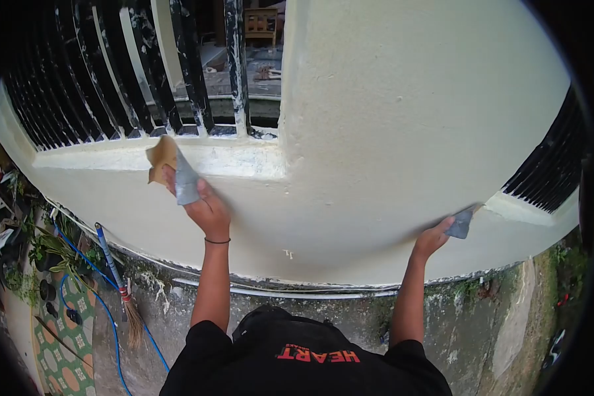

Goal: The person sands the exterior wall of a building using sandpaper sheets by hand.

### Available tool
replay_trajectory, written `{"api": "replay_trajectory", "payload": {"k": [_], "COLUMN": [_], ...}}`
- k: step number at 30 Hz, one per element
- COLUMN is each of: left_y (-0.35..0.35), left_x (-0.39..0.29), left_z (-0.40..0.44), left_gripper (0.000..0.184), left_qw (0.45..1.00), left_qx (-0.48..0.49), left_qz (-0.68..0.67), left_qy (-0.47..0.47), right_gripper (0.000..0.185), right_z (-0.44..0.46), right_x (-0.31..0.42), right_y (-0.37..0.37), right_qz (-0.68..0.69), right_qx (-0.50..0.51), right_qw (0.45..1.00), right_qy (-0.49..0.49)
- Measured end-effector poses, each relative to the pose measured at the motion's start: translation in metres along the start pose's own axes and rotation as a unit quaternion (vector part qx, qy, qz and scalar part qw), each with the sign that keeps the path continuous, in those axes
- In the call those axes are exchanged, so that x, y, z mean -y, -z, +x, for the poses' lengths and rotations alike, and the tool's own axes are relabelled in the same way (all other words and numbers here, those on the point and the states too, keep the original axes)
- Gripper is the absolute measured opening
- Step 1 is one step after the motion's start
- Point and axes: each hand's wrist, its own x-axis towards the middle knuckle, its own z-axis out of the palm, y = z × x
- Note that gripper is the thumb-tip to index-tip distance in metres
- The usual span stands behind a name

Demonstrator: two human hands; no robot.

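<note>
My left hand (208, 210) grips a curled sheet of sandpaper (187, 183), grey on one face and tan on the other. It is raised in front of the cream wall (376, 132), just below the white window ledge (237, 160). Farther right, my right hand (431, 239) holds a smaller grey piece of sandpaper (459, 224) at the wall, near the right-hand window opening. Whether that piece presses on the surface I cannot tell. Some fingers of both hands are hidden behind the sheets.
Black, paint-spotted window bars (191, 72) rise above the ledge; more bars (551, 158) are at the right. A white pipe (290, 293) runs along the wall's foot. A broom (131, 310), a blue hose (115, 336) and plants (53, 254) are on the lower left.
</note>
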Motion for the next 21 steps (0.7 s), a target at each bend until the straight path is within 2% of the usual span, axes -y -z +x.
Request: {"api": "replay_trajectory", "payload": {"k": [1, 3, 4, 6, 7, 8, 9, 11, 13, 14, 15, 16, 17, 18, 19, 20, 21], "left_y": [0.004, -0.003, -0.008, -0.032, -0.038, -0.037, -0.036, -0.040, -0.027, -0.021, -0.020, -0.018, -0.017, -0.028, -0.041, -0.055, -0.066], "left_x": [0.007, -0.003, -0.009, -0.047, -0.064, -0.072, -0.069, -0.055, -0.039, -0.014, -0.007, -0.006, -0.019, -0.025, -0.035, -0.047, -0.062], "left_z": [0.015, 0.023, 0.022, -0.013, -0.040, -0.064, -0.074, -0.077, -0.053, -0.042, -0.027, -0.020, -0.012, -0.021, -0.039, -0.060, -0.089], "left_gripper": [0.047, 0.047, 0.048, 0.051, 0.051, 0.051, 0.051, 0.054, 0.054, 0.054, 0.054, 0.054, 0.054, 0.054, 0.054, 0.055, 0.057], "left_qw": [0.991, 0.991, 0.989, 0.996, 0.997, 0.987, 0.989, 0.982, 0.986, 1.000, 0.993, 0.987, 0.979, 0.979, 0.979, 0.978, 0.990], "left_qx": [-0.012, -0.038, -0.067, -0.086, -0.029, 0.027, 0.027, 0.047, 0.019, -0.005, -0.024, -0.049, -0.069, -0.052, -0.064, -0.082, -0.053], "left_qz": [-0.097, -0.084, -0.068, 0.001, 0.073, 0.145, 0.131, 0.156, 0.135, 0.030, -0.073, -0.091, -0.110, -0.118, -0.129, -0.141, -0.110], "left_qy": [0.095, 0.099, 0.113, -0.004, -0.029, -0.056, -0.062, -0.097, -0.092, -0.001, 0.091, 0.124, 0.160, 0.157, 0.142, 0.128, 0.073], "right_gripper": [0.064, 0.064, 0.064, 0.063, 0.064, 0.062, 0.060, 0.058, 0.057, 0.056, 0.055, 0.055, 0.055, 0.055, 0.054, 0.056, 0.056], "right_z": [0.034, 0.082, 0.080, 0.063, 0.032, -0.002, -0.034, -0.049, -0.006, 0.021, 0.053, 0.082, 0.103, 0.116, 0.110, 0.091, 0.059], "right_x": [-0.016, -0.015, -0.017, -0.010, -0.006, -0.022, 0.012, -0.004, -0.010, -0.016, -0.032, -0.049, -0.060, -0.066, -0.050, -0.040, -0.055], "right_y": [0.018, 0.039, 0.038, 0.018, 0.003, -0.004, -0.012, 0.008, 0.023, 0.029, 0.042, 0.053, 0.055, 0.061, 0.054, 0.040, 0.025], "right_qz": [0.065, 0.080, 0.079, 0.014, 0.040, -0.026, -0.090, -0.190, -0.169, -0.136, -0.047, 0.042, 0.028, 0.012, 0.023, 0.012, -0.028], "right_qx": [-0.016, -0.062, -0.075, -0.122, -0.098, -0.044, 0.012, 0.127, 0.071, 0.025, 0.010, -0.008, -0.059, -0.111, -0.120, -0.127, -0.114], "right_qw": [0.991, 0.974, 0.973, 0.979, 0.987, 0.998, 0.992, 0.966, 0.976, 0.985, 0.999, 0.991, 0.990, 0.986, 0.982, 0.985, 0.992], "right_qy": [-0.118, -0.204, -0.205, -0.161, -0.117, -0.025, 0.085, 0.123, 0.116, 0.108, -0.012, -0.129, -0.127, -0.125, -0.141, -0.117, -0.051]}}
